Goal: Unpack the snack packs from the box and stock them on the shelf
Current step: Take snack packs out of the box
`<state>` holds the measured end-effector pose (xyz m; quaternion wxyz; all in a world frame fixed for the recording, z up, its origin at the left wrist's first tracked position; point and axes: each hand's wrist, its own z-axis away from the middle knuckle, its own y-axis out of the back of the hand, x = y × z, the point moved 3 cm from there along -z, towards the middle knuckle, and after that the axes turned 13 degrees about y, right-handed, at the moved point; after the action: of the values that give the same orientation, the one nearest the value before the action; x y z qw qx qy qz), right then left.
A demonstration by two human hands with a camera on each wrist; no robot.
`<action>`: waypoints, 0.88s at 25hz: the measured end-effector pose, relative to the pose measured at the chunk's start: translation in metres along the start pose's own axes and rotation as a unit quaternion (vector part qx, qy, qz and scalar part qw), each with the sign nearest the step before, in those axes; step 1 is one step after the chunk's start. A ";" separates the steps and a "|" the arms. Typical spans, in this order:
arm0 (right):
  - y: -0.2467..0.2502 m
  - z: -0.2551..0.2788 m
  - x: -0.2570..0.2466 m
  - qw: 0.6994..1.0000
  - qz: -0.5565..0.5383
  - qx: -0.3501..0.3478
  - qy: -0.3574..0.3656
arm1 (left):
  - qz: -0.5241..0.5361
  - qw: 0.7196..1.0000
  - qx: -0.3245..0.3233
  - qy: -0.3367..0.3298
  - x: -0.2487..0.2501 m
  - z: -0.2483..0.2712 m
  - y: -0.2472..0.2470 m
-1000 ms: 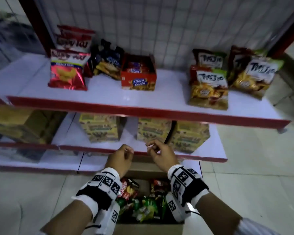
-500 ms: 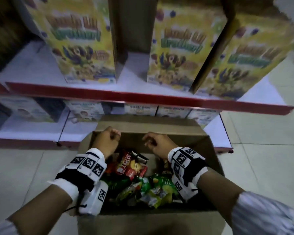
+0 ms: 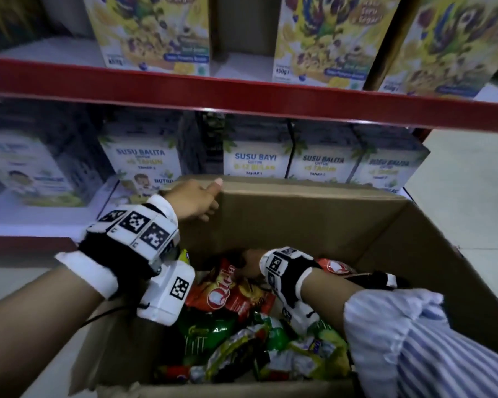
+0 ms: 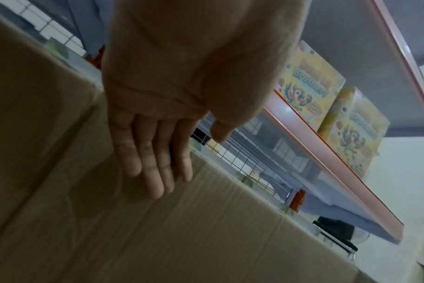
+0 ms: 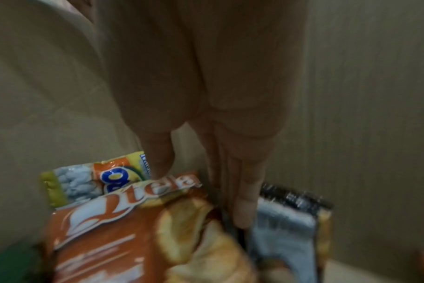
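An open cardboard box (image 3: 299, 219) on the floor holds several snack packs. My left hand (image 3: 196, 201) rests on its far flap (image 4: 206, 229). The fingers (image 4: 152, 168) lie straight on the inner face, and the thumb is at the top edge. My right hand (image 3: 249, 267) reaches down inside to a red Qtela pack (image 3: 227, 294). In the right wrist view its straight fingers (image 5: 242, 210) slide between the Qtela pack (image 5: 109, 239) and a silver-black pack (image 5: 286, 229). The thumb (image 5: 157, 160) touches the Qtela pack's top edge by a yellow pack (image 5: 85, 181). Green packs (image 3: 207, 331) lie nearer me.
A red-edged shelf (image 3: 242, 93) with yellow cereal boxes (image 3: 156, 33) juts out above the box. White milk cartons (image 3: 256, 165) stand on the lowest shelf right behind the flap. Bare tiled floor (image 3: 472, 168) lies to the right. Another red pack (image 3: 335, 267) sits by my right wrist.
The view has dropped close to the box. My left hand has uncurled and moved onto the far flap. My right hand has gone down into the box to the red pack.
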<state>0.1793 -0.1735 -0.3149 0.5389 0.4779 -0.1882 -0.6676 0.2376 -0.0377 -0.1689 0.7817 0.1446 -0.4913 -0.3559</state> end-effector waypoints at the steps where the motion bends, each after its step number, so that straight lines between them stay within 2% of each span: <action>1: -0.005 -0.004 -0.002 1.000 -0.007 -0.004 -0.002 | -0.008 1.000 -0.003 0.001 0.000 0.001 0.002; 4: -0.013 -0.008 -0.009 0.998 -0.041 -0.037 -0.009 | -0.036 0.999 0.000 -0.007 -0.008 -0.001 0.000; 8: 0.010 0.012 -0.021 0.992 -0.100 -0.078 0.008 | -0.065 0.998 0.010 -0.012 -0.011 0.006 -0.002; 11: 0.053 0.048 -0.030 0.976 -0.211 -0.018 0.044 | -0.079 0.997 0.000 -0.022 -0.003 0.016 0.008; 14: 0.109 0.096 -0.034 0.957 -0.271 0.066 0.077 | -0.056 0.995 0.033 -0.078 0.012 0.034 0.036; 15: 0.127 0.111 -0.033 0.939 -0.312 0.117 0.084 | -0.025 0.993 0.045 -0.103 0.018 0.042 0.045; 17: 0.156 0.135 -0.031 0.875 -0.406 0.244 0.103 | 0.025 0.988 0.050 -0.145 0.027 0.060 0.053; 19: 0.169 0.152 -0.036 0.807 -0.469 0.332 0.135 | 0.060 0.985 -0.007 -0.160 0.034 0.075 0.042; 20: 0.170 0.154 -0.040 0.785 -0.484 0.355 0.152 | 0.089 0.983 -0.051 -0.155 0.036 0.081 0.031; 22: 0.169 0.159 -0.051 0.772 -0.468 0.390 0.180 | 0.186 0.961 -0.130 -0.157 0.044 0.089 0.007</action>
<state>0.1345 -0.2285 -0.0884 -0.0491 0.7874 -0.0848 -0.6087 0.1744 -0.0526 -0.0931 0.7595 -0.1095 -0.5754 -0.2830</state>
